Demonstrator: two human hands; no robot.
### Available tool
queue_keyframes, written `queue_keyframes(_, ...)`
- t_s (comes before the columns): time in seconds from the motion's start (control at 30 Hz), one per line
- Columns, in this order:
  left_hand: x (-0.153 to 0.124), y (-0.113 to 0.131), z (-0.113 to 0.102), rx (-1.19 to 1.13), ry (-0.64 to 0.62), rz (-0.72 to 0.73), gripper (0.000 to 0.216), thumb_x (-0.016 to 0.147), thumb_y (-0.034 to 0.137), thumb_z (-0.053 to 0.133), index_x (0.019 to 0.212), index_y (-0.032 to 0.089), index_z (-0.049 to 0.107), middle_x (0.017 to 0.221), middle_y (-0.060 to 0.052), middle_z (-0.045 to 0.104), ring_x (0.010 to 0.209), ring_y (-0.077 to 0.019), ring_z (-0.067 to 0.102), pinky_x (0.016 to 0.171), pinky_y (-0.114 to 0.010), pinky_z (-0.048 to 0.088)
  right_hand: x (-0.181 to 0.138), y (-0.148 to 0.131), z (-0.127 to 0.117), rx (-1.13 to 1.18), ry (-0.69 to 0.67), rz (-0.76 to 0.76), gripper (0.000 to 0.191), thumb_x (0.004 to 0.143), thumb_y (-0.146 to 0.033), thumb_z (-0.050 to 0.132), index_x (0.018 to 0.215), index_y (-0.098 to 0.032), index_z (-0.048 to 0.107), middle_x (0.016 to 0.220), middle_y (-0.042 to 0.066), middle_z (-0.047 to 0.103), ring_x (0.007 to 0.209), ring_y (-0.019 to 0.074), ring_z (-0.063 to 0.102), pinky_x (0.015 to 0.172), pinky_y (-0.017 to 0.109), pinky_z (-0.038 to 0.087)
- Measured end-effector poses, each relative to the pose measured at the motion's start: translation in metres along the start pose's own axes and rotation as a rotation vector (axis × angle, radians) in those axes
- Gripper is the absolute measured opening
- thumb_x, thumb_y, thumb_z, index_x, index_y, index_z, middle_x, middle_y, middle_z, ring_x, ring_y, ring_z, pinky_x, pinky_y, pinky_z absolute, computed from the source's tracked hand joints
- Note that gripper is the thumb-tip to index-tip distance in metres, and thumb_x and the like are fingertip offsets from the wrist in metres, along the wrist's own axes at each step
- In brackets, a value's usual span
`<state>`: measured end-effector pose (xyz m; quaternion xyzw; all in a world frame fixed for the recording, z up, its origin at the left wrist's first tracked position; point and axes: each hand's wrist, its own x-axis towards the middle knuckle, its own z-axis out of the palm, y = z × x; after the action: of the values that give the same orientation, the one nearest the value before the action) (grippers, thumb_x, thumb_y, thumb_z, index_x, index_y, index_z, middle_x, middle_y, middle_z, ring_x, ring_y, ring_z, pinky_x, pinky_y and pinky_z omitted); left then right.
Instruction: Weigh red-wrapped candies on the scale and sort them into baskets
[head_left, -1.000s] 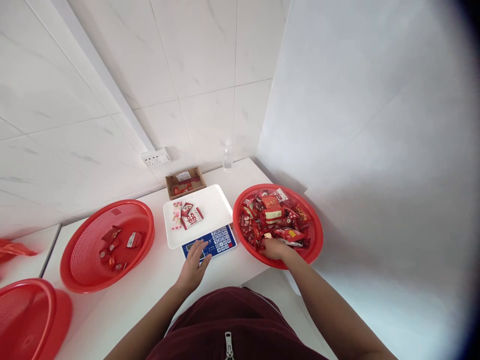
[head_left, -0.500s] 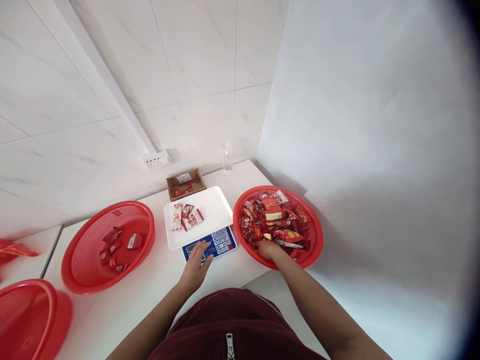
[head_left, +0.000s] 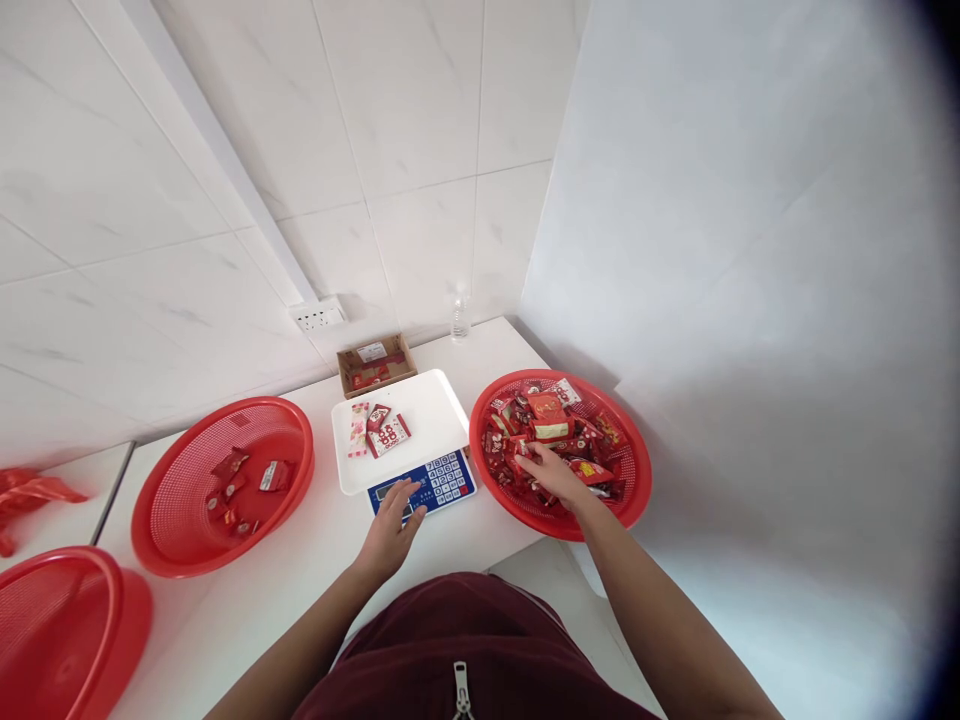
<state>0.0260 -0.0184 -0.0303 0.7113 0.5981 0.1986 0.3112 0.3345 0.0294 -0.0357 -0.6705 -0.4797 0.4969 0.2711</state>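
Observation:
My right hand [head_left: 553, 474] is over the red basket of wrapped candies [head_left: 639, 470], its fingers bent around a small red wrapped candy [head_left: 517, 446] on the left side of the heap. Several red, white and dark packets lie around it. My left hand [head_left: 388, 533] is spread with nothing in it, fingers over the display end of the blue keypad scale [head_left: 450, 480]. On the scale's white tray [head_left: 431, 415] lie a pink-and-white stick packet [head_left: 358, 430], a small dark red packet [head_left: 378, 417] and a white packet with red print [head_left: 389, 436].
Left of the scale, a red basket [head_left: 300, 470] holds several small packets. Another red basket [head_left: 112, 610] stands nearer at the left edge. Behind the tray are a cardboard box [head_left: 377, 365] with red packets and a clear bottle [head_left: 460, 318]. Walls border the table behind and to the right.
My right hand has risen from the near side of the candy heap and moved slightly forward, with its fingers now in view at a red candy. My left hand stays over the scale.

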Motion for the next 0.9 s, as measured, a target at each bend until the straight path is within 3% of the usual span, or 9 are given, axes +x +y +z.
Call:
queue_keyframes(0.1, 0.001, 0.001, 0.000, 0.007, -0.012, 0.005, 0.038, 0.087, 0.040, 0.042, 0.121, 0.024, 0.049, 0.134, -0.008, 0.048, 0.130, -0.0230, 0.037, 0.104, -0.045, 0.034, -0.004, -0.005, -0.008, 0.000, 0.007, -0.044, 0.032, 0.076, -0.051, 0.049, 0.088, -0.022, 0.052, 0.073, 0.000, 0.061, 0.060, 0.0130, 0.055, 0.055, 0.024, 0.043)
queue_keyframes(0.23, 0.000, 0.001, -0.001, 0.007, -0.012, 0.002, 0.038, 0.087, 0.038, 0.042, 0.121, 0.024, 0.049, 0.134, -0.009, 0.048, 0.129, -0.0227, 0.038, 0.103, -0.044, 0.036, -0.002, 0.001, -0.013, -0.061, 0.061, -0.128, 0.021, 0.076, -0.042, 0.049, 0.074, -0.022, 0.049, 0.068, -0.002, 0.058, 0.062, 0.0130, 0.053, 0.061, 0.026, 0.043)
queue_keyframes(0.33, 0.000, 0.000, -0.001, 0.003, -0.009, -0.001, 0.038, 0.087, 0.039, 0.042, 0.121, 0.024, 0.049, 0.133, -0.009, 0.048, 0.128, -0.0223, 0.039, 0.103, -0.042, 0.037, 0.001, 0.009, -0.015, -0.020, 0.063, -0.113, 0.013, 0.076, -0.033, 0.049, 0.081, -0.022, 0.050, 0.073, -0.001, 0.060, 0.067, 0.0139, 0.056, 0.064, 0.027, 0.046)
queue_keyframes(0.43, 0.000, 0.000, -0.001, -0.004, -0.023, -0.012, 0.039, 0.087, 0.039, 0.042, 0.121, 0.023, 0.049, 0.134, -0.009, 0.048, 0.128, -0.0224, 0.039, 0.103, -0.042, 0.037, 0.001, 0.014, -0.016, 0.043, 0.061, -0.085, 0.025, 0.075, -0.029, 0.051, 0.098, -0.022, 0.051, 0.085, 0.002, 0.064, 0.077, 0.0150, 0.061, 0.071, 0.028, 0.048)
queue_keyframes(0.53, -0.001, -0.001, -0.001, -0.019, -0.025, -0.013, 0.039, 0.086, 0.039, 0.043, 0.121, 0.024, 0.049, 0.134, -0.008, 0.048, 0.129, -0.0223, 0.038, 0.102, -0.041, 0.038, 0.000, 0.017, -0.020, -0.062, 0.060, -0.092, 0.026, 0.074, -0.029, 0.053, 0.099, -0.019, 0.056, 0.092, 0.005, 0.066, 0.085, 0.0174, 0.062, 0.076, 0.029, 0.047)
queue_keyframes(0.6, -0.001, -0.001, -0.001, -0.025, -0.026, -0.013, 0.039, 0.086, 0.039, 0.043, 0.121, 0.025, 0.049, 0.133, -0.008, 0.048, 0.129, -0.0223, 0.038, 0.102, -0.041, 0.037, -0.002, 0.018, -0.022, -0.198, 0.009, -0.105, 0.021, 0.074, -0.027, 0.053, 0.092, -0.019, 0.062, 0.093, 0.006, 0.068, 0.087, 0.0194, 0.062, 0.078, 0.031, 0.047)
queue_keyframes(0.7, -0.002, -0.002, -0.002, -0.032, -0.033, -0.023, 0.039, 0.086, 0.040, 0.042, 0.121, 0.025, 0.049, 0.134, -0.008, 0.048, 0.129, -0.0227, 0.038, 0.102, -0.042, 0.037, -0.003, 0.017, -0.021, -0.375, -0.184, -0.096, 0.019, 0.074, -0.021, 0.051, 0.085, -0.020, 0.067, 0.093, 0.005, 0.070, 0.086, 0.0204, 0.062, 0.080, 0.031, 0.046)
queue_keyframes(0.8, -0.003, -0.002, -0.002, -0.036, -0.040, -0.030, 0.039, 0.086, 0.040, 0.042, 0.122, 0.025, 0.048, 0.135, -0.008, 0.047, 0.129, -0.0230, 0.037, 0.101, -0.042, 0.038, 0.001, 0.015, -0.009, -0.463, -0.147, -0.146, 0.032, 0.077, -0.017, 0.046, 0.103, -0.020, 0.065, 0.113, 0.007, 0.064, 0.103, 0.0211, 0.058, 0.089, 0.031, 0.041)
queue_keyframes(0.9, -0.003, 0.000, -0.001, -0.032, -0.053, -0.025, 0.039, 0.086, 0.040, 0.042, 0.121, 0.024, 0.049, 0.134, -0.009, 0.047, 0.129, -0.0224, 0.037, 0.104, -0.043, 0.035, 0.011, 0.016, 0.011, -0.520, 0.004, -0.123, 0.059, 0.074, -0.017, 0.053, 0.132, -0.019, 0.043, 0.138, 0.011, 0.044, 0.120, 0.0233, 0.047, 0.095, 0.032, 0.037)
